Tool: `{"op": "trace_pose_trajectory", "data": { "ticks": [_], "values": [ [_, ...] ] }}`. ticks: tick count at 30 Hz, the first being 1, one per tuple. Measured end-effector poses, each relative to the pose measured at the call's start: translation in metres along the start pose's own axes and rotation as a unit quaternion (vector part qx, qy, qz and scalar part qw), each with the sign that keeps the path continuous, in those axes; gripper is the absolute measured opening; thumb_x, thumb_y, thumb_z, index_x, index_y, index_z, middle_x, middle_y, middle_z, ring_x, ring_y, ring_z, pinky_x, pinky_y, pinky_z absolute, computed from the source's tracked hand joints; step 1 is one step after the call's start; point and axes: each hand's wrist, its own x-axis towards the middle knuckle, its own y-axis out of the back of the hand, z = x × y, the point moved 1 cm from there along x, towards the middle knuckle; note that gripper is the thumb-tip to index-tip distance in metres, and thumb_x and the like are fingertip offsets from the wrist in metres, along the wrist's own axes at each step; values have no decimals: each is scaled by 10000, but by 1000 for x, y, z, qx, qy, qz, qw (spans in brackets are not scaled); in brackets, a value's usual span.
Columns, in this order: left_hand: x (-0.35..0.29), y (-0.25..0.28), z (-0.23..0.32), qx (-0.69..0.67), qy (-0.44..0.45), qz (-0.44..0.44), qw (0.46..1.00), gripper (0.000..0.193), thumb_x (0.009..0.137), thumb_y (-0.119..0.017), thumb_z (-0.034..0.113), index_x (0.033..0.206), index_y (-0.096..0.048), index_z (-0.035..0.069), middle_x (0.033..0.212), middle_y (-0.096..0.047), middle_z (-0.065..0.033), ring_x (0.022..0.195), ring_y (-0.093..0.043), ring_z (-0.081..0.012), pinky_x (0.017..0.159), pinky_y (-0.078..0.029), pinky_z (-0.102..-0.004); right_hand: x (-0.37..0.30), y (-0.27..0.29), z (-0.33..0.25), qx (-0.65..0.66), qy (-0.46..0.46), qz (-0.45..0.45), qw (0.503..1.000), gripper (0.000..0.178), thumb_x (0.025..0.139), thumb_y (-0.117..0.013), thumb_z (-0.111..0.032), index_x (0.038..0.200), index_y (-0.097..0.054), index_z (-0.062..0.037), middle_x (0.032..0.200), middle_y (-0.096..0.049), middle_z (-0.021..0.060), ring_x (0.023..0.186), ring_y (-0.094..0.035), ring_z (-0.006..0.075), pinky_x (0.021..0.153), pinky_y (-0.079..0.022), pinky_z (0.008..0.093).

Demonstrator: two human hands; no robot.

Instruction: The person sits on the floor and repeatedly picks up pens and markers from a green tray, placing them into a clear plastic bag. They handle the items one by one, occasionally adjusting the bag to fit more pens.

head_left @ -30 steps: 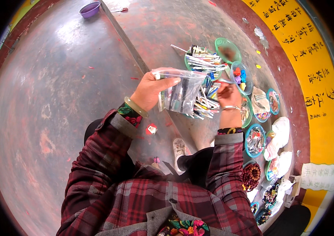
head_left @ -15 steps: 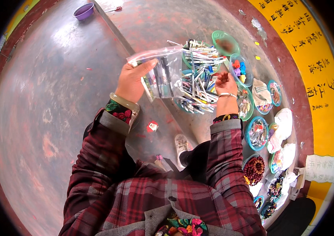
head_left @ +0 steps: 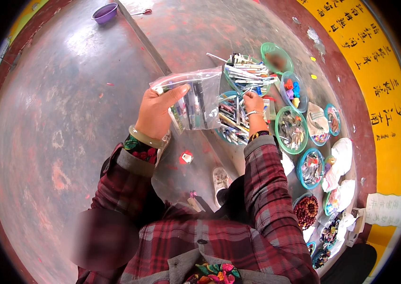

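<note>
**Clear bag of pens held over the sorting dishes**

We are observing the left hand (head_left: 155, 111) clenched on the upper edge of a clear plastic bag (head_left: 196, 99), thumb pressed across its top strip. The bag is hanging in the air just left of the pen dish (head_left: 245, 78), our landmark, and is holding several pens or similar sticks, dark and pale.

We are judging the bag light, soft and slippery: the film is buckling and will likely sag under the loose pens, which can shift to one corner. The stiffer top strip, where the thumb is already sitting, looks the soundest place to hold; a pinch lower on the film would probably slide.

The right hand (head_left: 253, 103) is reaching into a second pile of pens (head_left: 231, 120) just below the pen dish, fingers curled down; we cannot tell whether it is grasping one.

Containers, relative to the pen dish:
- an empty-looking green dish (head_left: 276, 57) just to its upper right;
- a clear bowl of coloured pieces (head_left: 294, 91) beside it on the right;
- a green-rimmed dish of small metal items (head_left: 291, 130) to its lower right;
- a purple bowl (head_left: 104, 12) well apart, far upper left on the floor (head_left: 44, 118).
</note>
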Motion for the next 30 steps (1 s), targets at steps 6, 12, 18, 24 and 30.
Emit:
{"op": "trace_pose_trajectory", "data": {
  "ticks": [6,12,18,24,30],
  "values": [
    [-1,15,2,13,34,14,999,207,834,-583,71,1023,-612,-8,931,-632,-29,839,-563,-100,740,-440,-239,13,-34,-23,-167,70,-4,983,332,736,-594,-246,989,-642,-37,977,-621,214,925,-589,352,818,-463,410],
    [-1,25,0,13,61,-10,998,254,838,-541,36,1070,-556,-66,1018,-621,-134,922,-592,-192,821,-466,-309,20,-46,-33,-266,19,-36,963,215,770,-511,-111,924,-622,-10,961,-611,236,914,-585,376,801,-467,433],
    [-3,19,2,1,70,-2,998,220,829,-598,75,1033,-609,-7,935,-628,-22,843,-543,-84,743,-414,-228,22,-42,-30,-231,3,-57,971,231,751,-548,-193,864,-655,-23,889,-635,221,873,-606,355,775,-482,397],
    [-5,13,-1,23,63,-24,997,235,822,-611,73,1046,-614,3,897,-626,0,778,-523,-58,689,-403,-215,33,5,-26,25,-27,10,999,314,758,-600,-292,898,-668,-18,658,-646,94,608,-629,172,553,-488,281],
    [-8,1,-9,51,97,-61,992,211,838,-586,63,1037,-607,-6,926,-637,-29,814,-561,-91,725,-438,-238,-6,90,-73,454,-63,-4,889,164,826,-637,-175,888,-613,-25,682,-587,14,539,-555,93,435,-398,197]
  ]
}}
